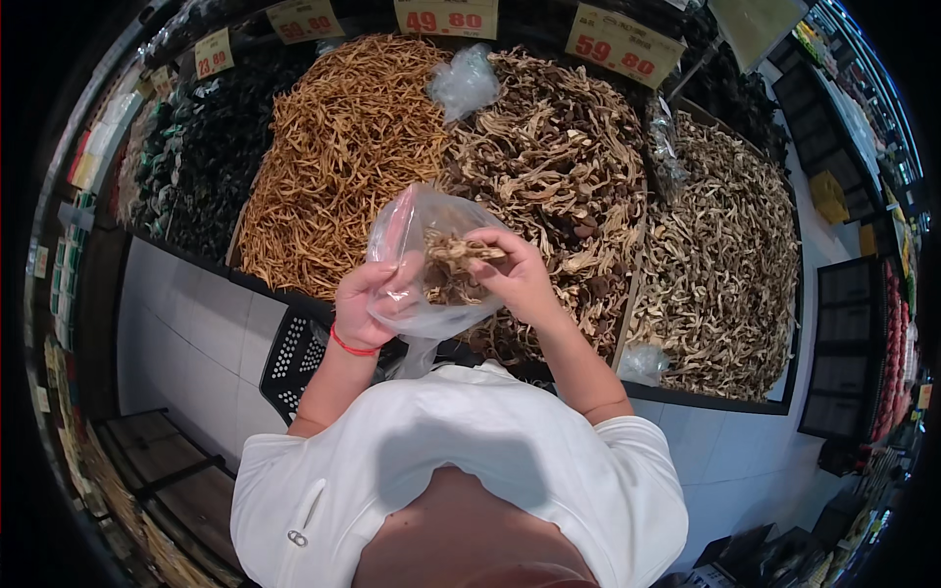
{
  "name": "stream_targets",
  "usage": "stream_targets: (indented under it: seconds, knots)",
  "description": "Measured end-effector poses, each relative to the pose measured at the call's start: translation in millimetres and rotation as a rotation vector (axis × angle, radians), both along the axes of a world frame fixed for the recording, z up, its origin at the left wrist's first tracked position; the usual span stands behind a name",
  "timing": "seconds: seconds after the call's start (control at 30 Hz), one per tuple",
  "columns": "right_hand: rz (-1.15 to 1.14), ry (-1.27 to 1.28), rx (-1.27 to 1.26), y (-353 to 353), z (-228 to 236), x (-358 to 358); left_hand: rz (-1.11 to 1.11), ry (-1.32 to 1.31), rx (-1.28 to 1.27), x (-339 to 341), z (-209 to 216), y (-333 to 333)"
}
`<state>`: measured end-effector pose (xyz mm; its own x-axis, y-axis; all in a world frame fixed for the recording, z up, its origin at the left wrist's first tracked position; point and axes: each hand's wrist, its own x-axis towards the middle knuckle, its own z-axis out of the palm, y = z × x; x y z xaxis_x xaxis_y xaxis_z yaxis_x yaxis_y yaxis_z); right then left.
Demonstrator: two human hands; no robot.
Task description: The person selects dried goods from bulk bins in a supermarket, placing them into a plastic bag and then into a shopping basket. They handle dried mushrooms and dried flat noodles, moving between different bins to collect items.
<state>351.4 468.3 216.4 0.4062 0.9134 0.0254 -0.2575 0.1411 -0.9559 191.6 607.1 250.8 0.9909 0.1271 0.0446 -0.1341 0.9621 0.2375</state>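
Observation:
My left hand (370,294) is closed on the near left side of a clear plastic bag (397,235), with a red cord round the wrist. The bag's mouth gapes toward my right hand (517,277), whose fingers pinch a small bunch of dried mushrooms (461,251) at the opening. Whether that bunch is wholly inside the bag I cannot tell. Beneath and beyond the bag spreads a heap of brown dried mushrooms (569,147). To its left lies a heap of thin orange-brown dried strips (333,147).
At the right is a bin of pale sliced dried mushrooms (720,255), at the left a dark dried heap (201,157). Crumpled clear bags (464,82) lie on the goods. Price cards (625,45) stand along the back. A black perforated crate (294,358) is below the bin edge.

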Motion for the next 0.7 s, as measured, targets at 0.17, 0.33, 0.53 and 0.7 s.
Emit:
stream_targets:
  seconds: [0.17, 0.33, 0.53, 0.7]
  knots:
    - [0.037, -0.888, 0.011, 5.5, -14.2, -3.1, -0.018, 0.001, -0.012, -0.6, -8.2, 1.3]
    - [-0.264, -0.761, -0.077, 2.4, 24.6, 44.5, 0.005, 0.010, -0.045, -6.4, -7.1, 3.4]
    - [-0.229, -1.544, -0.573, 12.8, 22.1, 112.9, -0.002, 0.007, -0.052, -3.9, -5.6, 2.8]
    - [-0.214, -1.529, -0.538, 11.6, 10.4, 133.1, 0.028, 0.010, -0.037, -7.1, -9.4, 5.2]
